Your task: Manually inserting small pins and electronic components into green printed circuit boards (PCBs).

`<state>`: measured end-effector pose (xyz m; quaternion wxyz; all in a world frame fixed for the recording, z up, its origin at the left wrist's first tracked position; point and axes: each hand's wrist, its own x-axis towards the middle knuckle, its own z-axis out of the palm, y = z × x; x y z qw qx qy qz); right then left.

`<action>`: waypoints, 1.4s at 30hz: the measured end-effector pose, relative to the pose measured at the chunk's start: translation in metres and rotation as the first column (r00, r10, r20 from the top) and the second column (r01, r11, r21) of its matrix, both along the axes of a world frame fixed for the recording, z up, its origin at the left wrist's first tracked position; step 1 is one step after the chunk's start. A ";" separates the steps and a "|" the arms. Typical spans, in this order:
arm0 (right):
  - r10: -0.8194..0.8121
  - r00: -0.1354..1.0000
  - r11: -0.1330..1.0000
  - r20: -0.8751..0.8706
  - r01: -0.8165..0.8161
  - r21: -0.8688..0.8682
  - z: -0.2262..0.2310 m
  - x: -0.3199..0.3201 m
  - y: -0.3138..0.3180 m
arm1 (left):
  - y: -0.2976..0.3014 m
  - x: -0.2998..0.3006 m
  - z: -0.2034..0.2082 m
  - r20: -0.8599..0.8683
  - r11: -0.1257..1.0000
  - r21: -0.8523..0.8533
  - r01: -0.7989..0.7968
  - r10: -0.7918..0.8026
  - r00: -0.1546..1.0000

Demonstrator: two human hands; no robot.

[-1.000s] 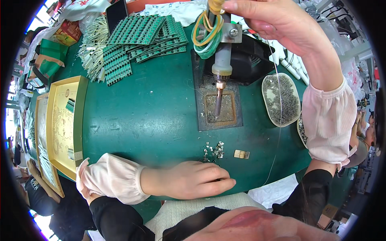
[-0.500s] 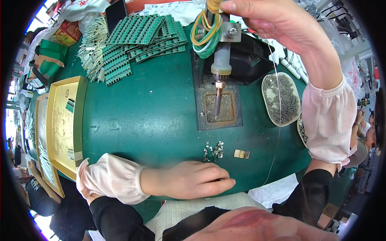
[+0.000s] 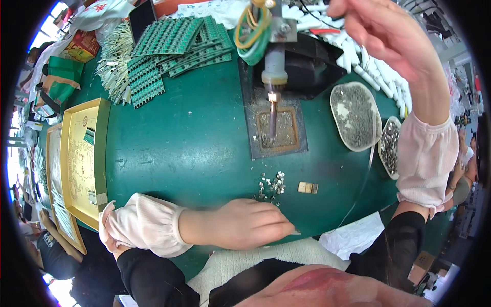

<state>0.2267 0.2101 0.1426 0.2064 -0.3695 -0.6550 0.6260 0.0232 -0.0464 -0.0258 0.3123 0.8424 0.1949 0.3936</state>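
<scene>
At the near table edge, my left hand (image 3: 250, 224) is closed, its fingertips pinching a tiny flat piece that I cannot make out. My right hand (image 3: 391, 43) is raised at the upper right, beside an upright soldering iron (image 3: 273, 115). A thin solder wire (image 3: 364, 184), blurred, runs down beneath that hand; its upper end is hidden, but it appears held in the curled fingers. The iron, wrapped with yellow and green rubber bands (image 3: 254, 38), points down over a dark metal plate (image 3: 279, 149). Small metal pieces (image 3: 271, 185) lie beyond my left hand, beside a small tan block (image 3: 308, 188).
Green circuit boards (image 3: 169, 38) are stacked at the far left beside a wire bundle (image 3: 113, 61). A gold box (image 3: 84, 158) stands left. Two tubs of small metal parts, one larger (image 3: 356, 117) and one smaller (image 3: 391, 146), sit right. White tubes (image 3: 376, 77) lie behind them.
My right hand has moved right, away from the top of the soldering iron, and the wire has swung right with it. My left hand has stayed nearly in place, its fingers curled a little more.
</scene>
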 end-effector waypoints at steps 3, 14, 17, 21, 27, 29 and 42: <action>0.139 0.990 0.989 0.006 -0.139 -0.050 -0.005 0.032 -0.014 | -0.003 0.002 0.000 -0.066 1.000 0.029 0.003 -0.001 0.998; -0.372 0.660 0.570 0.653 -0.393 0.722 -0.134 0.109 -0.041 | -0.002 -0.007 0.018 -0.515 0.995 0.097 -0.030 0.076 0.854; -0.432 0.667 0.478 0.607 -0.401 0.781 -0.154 0.105 -0.044 | 0.000 -0.010 0.018 -0.622 0.991 0.135 0.000 0.085 0.778; -0.381 0.712 0.485 0.589 -0.389 0.783 -0.167 0.109 -0.036 | 0.005 -0.013 0.016 -0.557 0.999 0.014 -0.045 0.045 0.829; -0.413 0.670 0.444 0.616 -0.443 0.779 -0.167 0.110 -0.032 | 0.022 -0.013 0.017 -0.371 0.951 0.253 -0.179 0.266 0.890; -0.461 0.579 0.521 0.673 -0.438 0.733 -0.161 0.107 -0.037 | 0.028 -0.013 0.013 -0.354 0.938 0.294 -0.183 0.284 0.891; -0.411 0.667 0.499 0.621 -0.406 0.766 -0.157 0.113 -0.043 | 0.033 -0.013 -0.003 -0.204 0.858 0.455 -0.240 0.362 0.909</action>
